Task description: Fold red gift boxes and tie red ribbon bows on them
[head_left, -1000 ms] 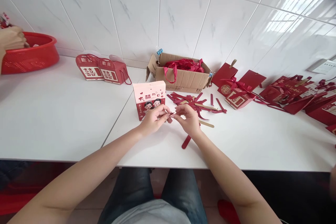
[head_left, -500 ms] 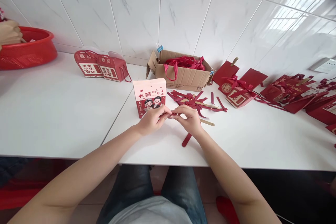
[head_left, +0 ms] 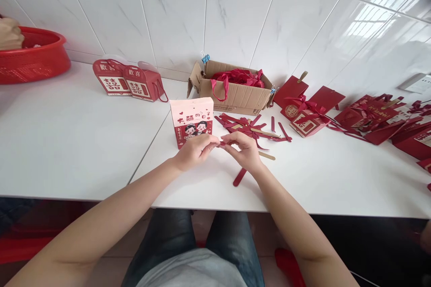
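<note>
Hands [head_left: 194, 151] pinching red piece [head_left: 222, 143], pink-topped box [head_left: 189, 118], scattered strips [head_left: 248, 129]

The top [head_left: 191, 271] is pale grey and creased, the jeans [head_left: 170, 244] faded blue denim, the forearms [head_left: 124, 204] bare.

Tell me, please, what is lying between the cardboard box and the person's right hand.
In the head view, a pile of red strips with some gold ones lies on the table between the cardboard box and the right hand.
</note>
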Tool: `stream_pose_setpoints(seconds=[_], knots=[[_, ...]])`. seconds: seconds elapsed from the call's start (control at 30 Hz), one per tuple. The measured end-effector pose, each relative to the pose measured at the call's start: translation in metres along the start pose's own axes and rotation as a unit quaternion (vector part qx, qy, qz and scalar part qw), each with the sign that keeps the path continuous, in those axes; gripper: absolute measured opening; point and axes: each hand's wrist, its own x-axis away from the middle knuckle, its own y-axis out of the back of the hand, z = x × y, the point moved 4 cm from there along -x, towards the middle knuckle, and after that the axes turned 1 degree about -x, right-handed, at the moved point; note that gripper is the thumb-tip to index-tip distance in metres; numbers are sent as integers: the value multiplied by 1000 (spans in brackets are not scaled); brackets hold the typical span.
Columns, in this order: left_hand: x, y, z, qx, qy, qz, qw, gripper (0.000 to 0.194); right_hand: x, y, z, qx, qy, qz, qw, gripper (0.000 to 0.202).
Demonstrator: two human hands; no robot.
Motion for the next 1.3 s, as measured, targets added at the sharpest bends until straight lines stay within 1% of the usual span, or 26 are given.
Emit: stream_pose_setpoints(seconds=[0.17, 0.3, 0.37, 0.47, 0.57, 0.63, 0.7, 0.77, 0.83, 0.9, 0.93, 0.97, 1.03, 1.13, 1.2, 1.27, 1.3], knots=[[-1, 2, -5, 5, -14, -14, 1000, 15, -2, 1, 8, 23, 23, 3, 999, 9], [0, 3, -3, 16, 11, -39, 999, 11, 0, 0, 5, 11, 6, -1, 1000, 8], [1, 3, -1, 41, 33, -65, 996, 11, 1, -1, -2, -7, -15, -1, 1000, 10], [1, 4, 2, 104, 79, -99, 986, 16, 1, -3, -14, -5, -60, -7, 998, 18], [1, 6, 3, 145, 109, -114, 977, 23, -1, -3, -22, 7, -103, -21, 994, 19], [-1, 8, 4, 152, 111, -119, 975, 28, -2, -3, -24, -40, -138, -19, 989, 21], [-3, 9, 5, 154, 106, -127, 974, 33, -2, -5, -24, -118, -186, 13, 975, 23], [-4, 9, 8, 167, 115, -129, 971, 34, 0, -10, -20, -174, -229, 81, 954, 23], [-6, 7, 10, 197, 138, -121, 963, 34, 3, -17, -14, -198, -242, 167, 935, 22], [-6, 5, 12, 226, 160, -121, 953, 34, 6, -23, -10, -202, -239, 228, 922, 22], [-6, 4, 12, 237, 167, -126, 949, 35, 6, -25, -9, -202, -243, 241, 918, 23], [-7, 4, 13, 247, 173, -132, 944, 35, 7, -26, -10, -201, -253, 242, 915, 24], [-7, 2, 13, 273, 184, -136, 935, 36, 7, -24, -13, -204, -280, 213, 914, 26], [-8, -2, 14, 301, 204, -113, 925, 37, 4, -19, -16, -230, -291, 156, 916, 26], [-8, -7, 13, 295, 217, -62, 928, 37, 2, -15, -17, -245, -283, 135, 917, 26], [-7, -12, 12, 292, 230, 3, 928, 36, 1, -14, -16, -247, -272, 133, 920, 25], [-7, -13, 12, 295, 239, 18, 925, 36, 1, -13, -15, -245, -267, 132, 922, 24]])
